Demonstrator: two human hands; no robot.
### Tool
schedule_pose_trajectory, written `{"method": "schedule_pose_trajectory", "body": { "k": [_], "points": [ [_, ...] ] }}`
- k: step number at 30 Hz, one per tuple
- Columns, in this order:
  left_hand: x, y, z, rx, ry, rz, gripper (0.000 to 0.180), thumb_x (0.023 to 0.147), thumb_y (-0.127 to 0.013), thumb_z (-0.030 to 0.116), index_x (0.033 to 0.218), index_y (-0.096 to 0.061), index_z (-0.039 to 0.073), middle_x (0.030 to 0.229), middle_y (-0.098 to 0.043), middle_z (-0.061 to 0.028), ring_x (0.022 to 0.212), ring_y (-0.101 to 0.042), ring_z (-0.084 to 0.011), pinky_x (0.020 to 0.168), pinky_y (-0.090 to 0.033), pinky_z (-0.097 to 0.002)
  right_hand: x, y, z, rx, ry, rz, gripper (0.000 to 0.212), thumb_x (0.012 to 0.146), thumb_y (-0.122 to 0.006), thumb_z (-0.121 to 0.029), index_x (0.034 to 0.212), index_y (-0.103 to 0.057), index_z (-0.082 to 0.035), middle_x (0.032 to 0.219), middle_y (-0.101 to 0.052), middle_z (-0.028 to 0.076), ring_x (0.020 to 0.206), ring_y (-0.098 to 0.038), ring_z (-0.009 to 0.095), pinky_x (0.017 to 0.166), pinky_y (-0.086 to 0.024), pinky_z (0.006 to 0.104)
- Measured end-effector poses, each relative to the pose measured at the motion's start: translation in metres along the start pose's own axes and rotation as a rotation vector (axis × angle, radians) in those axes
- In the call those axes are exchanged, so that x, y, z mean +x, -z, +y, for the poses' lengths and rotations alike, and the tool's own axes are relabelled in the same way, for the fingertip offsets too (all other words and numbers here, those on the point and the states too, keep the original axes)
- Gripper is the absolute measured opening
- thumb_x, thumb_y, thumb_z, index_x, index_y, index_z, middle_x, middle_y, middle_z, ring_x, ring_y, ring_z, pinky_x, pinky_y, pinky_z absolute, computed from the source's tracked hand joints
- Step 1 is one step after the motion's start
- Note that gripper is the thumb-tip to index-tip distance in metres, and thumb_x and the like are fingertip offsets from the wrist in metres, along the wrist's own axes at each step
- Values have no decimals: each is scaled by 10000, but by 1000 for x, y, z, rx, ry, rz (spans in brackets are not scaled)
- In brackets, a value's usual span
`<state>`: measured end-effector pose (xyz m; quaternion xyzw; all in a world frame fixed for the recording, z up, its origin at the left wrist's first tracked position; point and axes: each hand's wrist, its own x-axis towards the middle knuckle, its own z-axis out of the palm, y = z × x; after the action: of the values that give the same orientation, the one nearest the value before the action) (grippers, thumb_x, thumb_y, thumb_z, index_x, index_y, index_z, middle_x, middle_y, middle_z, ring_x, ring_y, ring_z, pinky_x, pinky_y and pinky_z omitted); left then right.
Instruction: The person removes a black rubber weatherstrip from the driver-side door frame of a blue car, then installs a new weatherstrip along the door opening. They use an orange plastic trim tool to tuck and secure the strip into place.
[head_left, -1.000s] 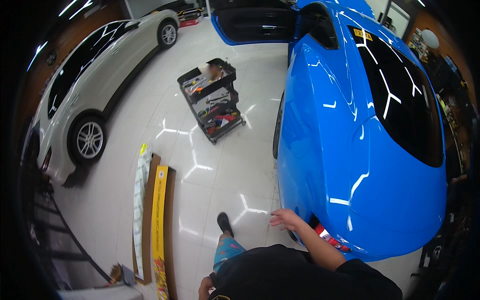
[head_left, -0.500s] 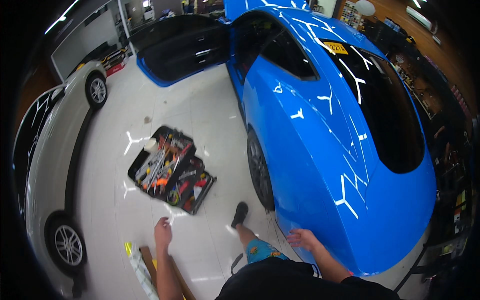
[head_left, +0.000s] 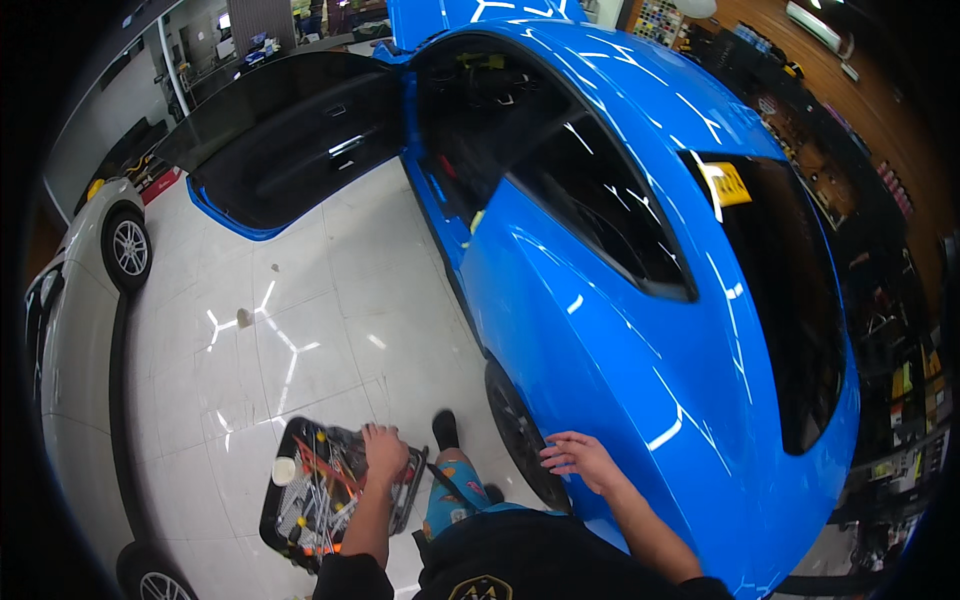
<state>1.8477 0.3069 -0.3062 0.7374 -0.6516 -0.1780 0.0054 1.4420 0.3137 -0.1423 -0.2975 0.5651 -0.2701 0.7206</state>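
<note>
Bare and with its back turned up, the left hand (head_left: 384, 450) is held over the right side of a black tool trolley (head_left: 270, 497). Whether the trolley is touched or gripped by it cannot be told, since the palm is hidden. By the right hand (head_left: 580, 457), nothing is seen to be grasped; its fingers are stretched out and slightly parted above the side of a blue car (head_left: 600, 330), and contact with the bodywork cannot be made out.

The trolley is set on pale, glossy floor tiles (head_left: 200, 400), low and to the left of the person, near the blue car's rear wheel (head_left: 522, 435). Its upper tray is crowded with metal tools (head_left: 322, 505), laid loosely at differing angles; touches of red, orange and yellow are seen among them. A white round container (head_left: 284, 471) is placed at the tray's left edge. The trolley's right part is partly covered by the left forearm.

The blue car's paint is smooth and shiny, streaked by white light reflections. Its side door (head_left: 300, 150) is swung wide open, and a yellow plate (head_left: 725, 183) is seen at its dark rear window (head_left: 785, 300). A pale car (head_left: 85, 370) is parked at far left.
</note>
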Motion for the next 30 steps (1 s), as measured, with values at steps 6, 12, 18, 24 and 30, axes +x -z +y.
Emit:
{"method": "schedule_pose_trajectory", "body": {
  "k": [6, 12, 18, 24, 30],
  "points": [
    [103, -23, -97, -310, 149, -347, 375, 827, -600, 254, 1108, -701, 27, 1151, -673, -241, 1108, -638, -385, 941, -515, -472, 139, -56, -99, 54, -18, 39, 315, 1007, -525, -166, 1267, -580, 4, 1130, -683, 173, 997, -693, 268, 847, -555, 384],
    [219, -27, -180, -23, 111, -792, 343, 885, -574, 307, 942, -756, 21, 1106, -694, -221, 1073, -655, -389, 932, -520, -467, 264, -75, -210, 217, -131, 141, 383, 996, -472, -202, 1300, -544, 21, 1179, -646, 222, 1042, -663, 324, 872, -551, 450],
    [433, 118, -194, -247, 145, -458, 373, 869, -603, 268, 1176, -670, 66, 1131, -684, -236, 1108, -630, -404, 976, -501, -468, 420, -98, -285, 319, -116, 89, 435, 987, -509, -275, 1310, -536, 16, 1174, -648, 202, 1032, -648, 309, 875, -527, 456],
    [654, 263, -150, -619, 45, -183, 378, 1005, -495, 329, 1120, -662, 10, 990, -707, -196, 936, -679, -332, 849, -532, -405, 545, -119, -432, 592, 163, 42, 401, 969, -537, -287, 1251, -586, -6, 1100, -683, 171, 978, -675, 298, 839, -543, 431],
    [812, 290, -162, -927, 124, -251, 472, 1062, -404, 423, 1032, -638, 15, 930, -691, -104, 866, -668, -208, 778, -524, -356, 644, -129, -667, 434, 699, 210, 376, 1013, -497, -278, 1253, -592, -4, 1077, -692, 130, 940, -686, 230, 807, -546, 367]
  ]
}}
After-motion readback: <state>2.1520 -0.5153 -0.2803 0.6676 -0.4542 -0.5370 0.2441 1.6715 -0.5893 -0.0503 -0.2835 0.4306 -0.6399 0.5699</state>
